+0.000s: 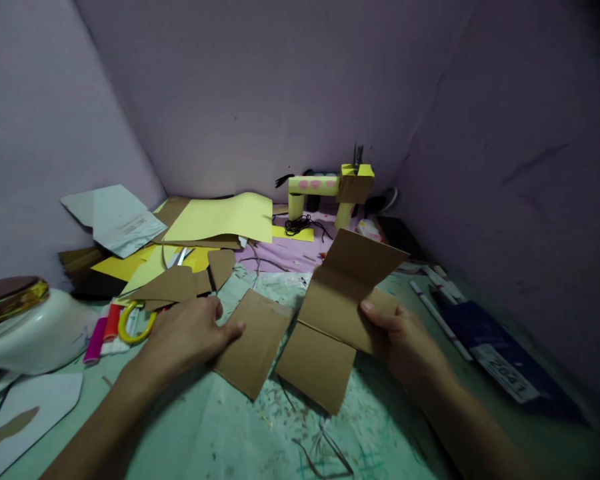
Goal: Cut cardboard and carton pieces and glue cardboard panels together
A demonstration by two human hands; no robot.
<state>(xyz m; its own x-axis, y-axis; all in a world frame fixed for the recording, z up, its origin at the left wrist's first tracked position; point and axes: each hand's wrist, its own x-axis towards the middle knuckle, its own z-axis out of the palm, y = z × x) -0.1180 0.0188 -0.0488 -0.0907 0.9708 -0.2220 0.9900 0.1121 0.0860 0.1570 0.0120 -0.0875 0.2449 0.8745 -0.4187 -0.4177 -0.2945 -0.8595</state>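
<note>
My left hand (195,333) pinches a flat rectangle of brown cardboard (257,340) by its left edge, thumb on top and the other fingers mostly hidden. In my right hand (400,333) is a larger folded cardboard piece (335,300), gripped at its right side with the thumb over the front. Crease lines divide this piece into panels; its upper flap tilts upward and a lower panel hangs toward me. The two pieces are close to each other above the green tabletop (190,427).
Scissors with a yellow handle (130,327) lie left, among cardboard scraps (170,285) and a yellow sheet (225,217). At the back stands a yellow paper animal figure (315,187) beside black string (300,225). Right are white pens (440,320) and a blue packet (495,353).
</note>
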